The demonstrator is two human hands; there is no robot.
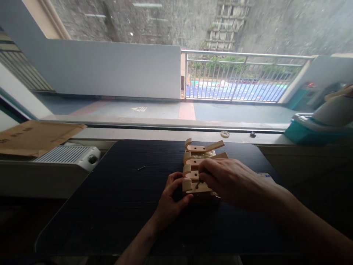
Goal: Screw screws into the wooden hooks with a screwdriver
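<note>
A light wooden hook rack (190, 186) lies on the dark table, its several curved hooks side by side with dark screws or holes in them. My left hand (172, 195) grips the rack's left end at the nearest hooks, thumb in front and fingers behind. Over the rack's right part, my right hand (228, 180) is closed in a pinch on a thin metal rod (198, 184). The rod's lower end meets the screw spot of the nearest hook; the fingers hide the rest of it. Clear plastic wrap (211, 153) shows between the far hooks.
A loose screw (141, 168) lies on the black table (110, 206), left of the rack. A phone (267, 177) rests partly behind my right wrist. A tape roll (225, 134), a small metal object (253, 134) and a teal box (309, 130) stand along the sill; cardboard (41, 136) covers a radiator (68, 158).
</note>
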